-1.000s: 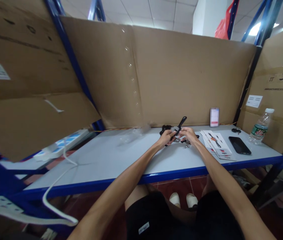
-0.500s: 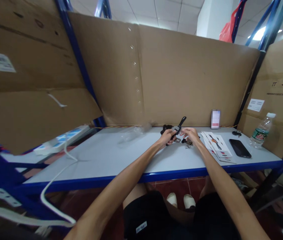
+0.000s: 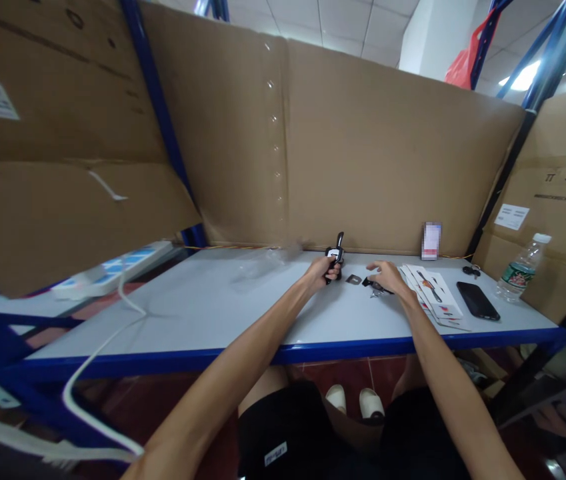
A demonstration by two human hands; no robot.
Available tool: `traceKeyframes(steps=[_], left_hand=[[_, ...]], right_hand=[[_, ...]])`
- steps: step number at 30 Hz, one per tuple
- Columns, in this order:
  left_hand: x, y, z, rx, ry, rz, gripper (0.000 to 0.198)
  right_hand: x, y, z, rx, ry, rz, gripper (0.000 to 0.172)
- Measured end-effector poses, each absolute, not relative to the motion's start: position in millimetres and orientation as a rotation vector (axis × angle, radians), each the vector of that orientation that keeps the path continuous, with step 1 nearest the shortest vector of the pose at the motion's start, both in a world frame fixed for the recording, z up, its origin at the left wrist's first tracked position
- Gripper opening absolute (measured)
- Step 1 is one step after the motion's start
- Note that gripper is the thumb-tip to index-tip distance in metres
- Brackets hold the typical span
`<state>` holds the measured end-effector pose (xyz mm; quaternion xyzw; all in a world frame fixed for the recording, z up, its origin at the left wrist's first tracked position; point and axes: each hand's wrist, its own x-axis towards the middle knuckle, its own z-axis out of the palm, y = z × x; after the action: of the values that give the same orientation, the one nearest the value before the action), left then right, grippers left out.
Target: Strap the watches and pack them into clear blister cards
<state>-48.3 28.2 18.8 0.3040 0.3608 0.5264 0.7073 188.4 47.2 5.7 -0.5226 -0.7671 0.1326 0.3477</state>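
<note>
My left hand (image 3: 323, 268) is closed around what looks like a spokeshave (image 3: 339, 240); one black handle points up and away, and its grey body shows above my fingers. To its right, a flat dark metal plate (image 3: 353, 279) with a light opening lies on the table. My right hand (image 3: 387, 275) is over small dark and metal parts (image 3: 375, 288), partly hiding them. Its thumb and forefinger are apart, and I see nothing between them.
Printed cards (image 3: 435, 293) lie right of my right hand, beside a black phone (image 3: 477, 301). A water bottle (image 3: 520, 270), keys (image 3: 471, 271) and an upright phone (image 3: 431, 241) stand or lie farther right. Clear plastic (image 3: 263, 267) is at left. Cardboard (image 3: 387, 160) walls the back.
My left hand has moved left with the spokeshave, away from my right hand, and the tool stands more upright. The metal plate is now fully in sight. The view has shifted slightly.
</note>
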Motion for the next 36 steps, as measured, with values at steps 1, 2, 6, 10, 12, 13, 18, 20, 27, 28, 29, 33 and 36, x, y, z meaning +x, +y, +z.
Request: traceKeyframes(steps=[1,2,6,10,12,13,18,20,27,28,29,33,36], left_hand=[[-48.2,28.6,18.3,0.675,0.798,1.16,0.015],[-48.0,29.0,17.8,0.676,0.796,1.149,0.015],[-46.8,28.7,15.5,0.7,0.804,1.11,0.017],[-44.4,24.8,15.1,0.743,0.831,1.073,0.016],[-43.0,23.0,15.4,0.762,0.849,1.053,0.016],[-42.5,22.5,15.5,0.772,0.857,1.046,0.016],[-44.1,25.2,14.4,0.751,0.841,0.992,0.013],[-46.0,27.6,13.4,0.718,0.81,0.965,0.013],[-46.2,28.7,11.0,0.671,0.782,0.962,0.016],[-45.0,27.7,10.9,0.679,0.786,0.964,0.016],[-43.8,26.5,11.0,0.687,0.789,0.968,0.015],[-39.0,22.6,12.4,0.676,0.818,0.991,0.015],[-37.0,21.8,14.1,0.641,0.811,0.989,0.015]], right_hand=[[186.0,47.9,3.1,-1.291,-2.04,0.378,0.032],[184.4,48.9,1.0,-1.257,-2.084,0.392,0.036],[183.1,53.7,-2.6,-1.281,-2.246,0.282,0.034],[182.6,59.0,-3.3,-1.321,-2.209,0.298,0.017],[182.1,60.5,-3.1,-1.317,-2.109,0.388,0.013],[182.1,60.7,-2.4,-1.299,-2.045,0.428,0.012],[178.6,60.0,10.9,-1.242,-1.633,0.543,0.007],[171.3,61.5,19.0,-1.173,-1.54,0.688,0.017],[114.9,67.4,39.1,-1.193,-1.542,0.838,0.009],[107.4,65.8,40.2,-1.227,-1.569,0.796,0.007],[101.2,63.4,40.7,-1.263,-1.6,0.735,0.006],[90.2,51.0,38.8,-1.438,-1.665,0.432,0.006],[91.8,44.8,36.4,-1.514,-1.679,0.357,0.006]])
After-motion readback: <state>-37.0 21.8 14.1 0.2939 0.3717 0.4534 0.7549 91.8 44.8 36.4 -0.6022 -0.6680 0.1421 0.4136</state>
